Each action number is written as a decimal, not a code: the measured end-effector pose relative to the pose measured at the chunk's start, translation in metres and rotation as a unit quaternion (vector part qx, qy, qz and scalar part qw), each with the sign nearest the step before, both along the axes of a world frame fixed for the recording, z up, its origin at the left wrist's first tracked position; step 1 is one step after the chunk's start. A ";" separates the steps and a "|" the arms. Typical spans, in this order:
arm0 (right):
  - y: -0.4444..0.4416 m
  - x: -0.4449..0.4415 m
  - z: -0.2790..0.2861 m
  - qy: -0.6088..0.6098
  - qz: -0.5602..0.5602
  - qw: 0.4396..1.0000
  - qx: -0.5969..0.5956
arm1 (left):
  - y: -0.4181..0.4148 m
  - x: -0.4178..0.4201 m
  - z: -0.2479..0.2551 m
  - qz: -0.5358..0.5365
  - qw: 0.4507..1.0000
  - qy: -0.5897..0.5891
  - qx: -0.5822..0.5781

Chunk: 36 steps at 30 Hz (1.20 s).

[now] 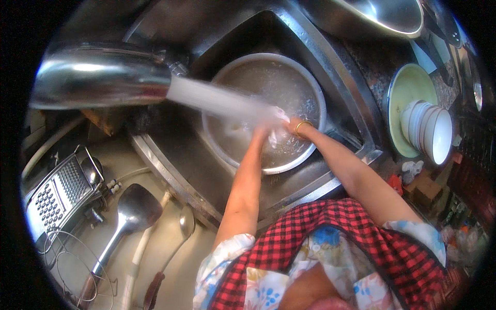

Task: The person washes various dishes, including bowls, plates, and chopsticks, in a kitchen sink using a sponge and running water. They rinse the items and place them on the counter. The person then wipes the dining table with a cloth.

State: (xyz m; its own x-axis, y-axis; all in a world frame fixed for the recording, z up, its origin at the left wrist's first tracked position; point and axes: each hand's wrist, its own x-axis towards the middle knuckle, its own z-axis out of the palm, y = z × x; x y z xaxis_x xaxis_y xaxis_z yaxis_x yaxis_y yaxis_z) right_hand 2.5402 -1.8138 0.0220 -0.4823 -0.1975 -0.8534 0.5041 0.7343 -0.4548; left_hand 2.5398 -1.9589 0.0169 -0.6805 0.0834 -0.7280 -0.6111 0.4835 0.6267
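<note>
A round metal basin (322,104) full of cloudy water sits in a steel sink (182,155). Over the basin, my left hand (266,128) and my right hand (296,125) close together on a pale, pinkish-white wet thing (274,138); whether it is cloth or food I cannot tell. A thick stream of water (217,97) pours onto it from a shiny metal tap (104,75) and hides part of my left hand's fingers. A bangle (300,126) circles my right wrist. Around my hands the water ripples and splashes.
At the left are a metal grater (58,197), a wok spatula (137,207), a ladle (187,223) and a wire rack (73,267). On the right, stacked bowls (426,128) lean in a green enamel basin (405,93). A large metal pan (387,15) stands beyond.
</note>
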 end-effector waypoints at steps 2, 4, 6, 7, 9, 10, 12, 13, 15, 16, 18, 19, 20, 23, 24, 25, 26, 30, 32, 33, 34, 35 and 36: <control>0.011 0.006 -0.032 0.186 0.028 0.982 -0.019 | -0.028 -0.008 -0.028 -0.083 0.984 0.100 -0.117; 0.012 -0.001 -0.031 0.305 0.059 0.951 0.000 | -0.038 -0.018 -0.028 -0.097 0.962 0.179 -0.183; 0.006 -0.009 0.019 0.048 -0.138 0.982 -0.116 | -0.034 -0.016 -0.009 -0.019 0.953 0.250 -0.170; 0.003 -0.009 0.045 -0.082 -0.235 0.954 -0.170 | -0.027 -0.015 0.013 0.036 0.949 0.281 -0.135; 0.003 -0.001 0.058 -0.159 -0.346 0.879 -0.286 | -0.010 -0.014 0.058 0.122 0.943 0.306 -0.051; 0.003 0.002 0.064 -0.196 -0.395 0.830 -0.342 | -0.001 -0.010 0.087 0.158 0.957 0.242 -0.003; -0.009 0.008 0.080 -0.047 -0.310 0.919 -0.237 | 0.004 0.006 0.104 0.317 0.932 0.077 0.161; -0.015 0.011 0.088 0.029 -0.265 0.947 -0.179 | 0.009 0.013 0.104 0.353 0.905 0.072 0.224; -0.019 0.016 0.098 0.229 -0.125 0.962 -0.076 | 0.020 0.024 0.094 0.369 0.886 0.120 0.252; -0.019 0.018 0.099 0.258 -0.093 0.960 -0.057 | 0.025 0.026 0.087 0.348 0.896 0.171 0.218; -0.014 0.019 0.118 0.290 -0.010 0.956 -0.044 | 0.026 0.027 0.084 0.317 0.916 0.188 0.161; -0.013 0.020 0.116 0.274 -0.028 0.960 -0.050 | 0.025 0.025 0.080 0.314 0.922 0.170 0.147; -0.013 0.021 0.111 0.258 -0.045 0.963 -0.055 | 0.024 0.020 0.074 0.311 0.929 0.152 0.132; -0.012 0.024 0.074 0.257 -0.054 0.960 -0.098 | 0.017 0.001 0.055 0.303 0.927 0.088 0.202; -0.012 0.020 0.072 0.261 -0.050 0.957 -0.115 | 0.018 -0.004 0.056 0.300 0.920 0.060 0.244; -0.010 0.015 0.069 0.079 -0.108 0.969 -0.206 | 0.020 -0.004 0.058 0.319 0.904 0.039 0.283; -0.005 0.010 0.067 -0.106 -0.163 0.937 -0.290 | 0.022 -0.003 0.061 0.336 0.885 0.017 0.321; -0.011 0.006 0.067 -0.353 -0.221 0.851 -0.319 | 0.013 -0.003 0.013 0.280 0.934 0.058 0.216; -0.016 0.009 0.040 -0.397 -0.237 0.838 -0.290 | -0.004 -0.011 -0.022 0.146 0.985 -0.047 0.075; -0.020 0.005 0.037 -0.345 -0.218 0.878 -0.250 | -0.008 -0.017 -0.025 0.057 0.998 -0.009 0.005; -0.025 0.002 0.034 -0.291 -0.195 0.913 -0.209 | -0.011 -0.021 -0.028 -0.031 0.997 0.030 -0.065; -0.030 0.001 0.033 -0.235 -0.170 0.943 -0.166 | -0.014 -0.023 -0.031 -0.117 0.982 0.068 -0.135; -0.034 0.006 0.033 -0.095 -0.114 0.983 -0.112 | -0.015 -0.018 -0.036 -0.203 0.953 0.099 -0.201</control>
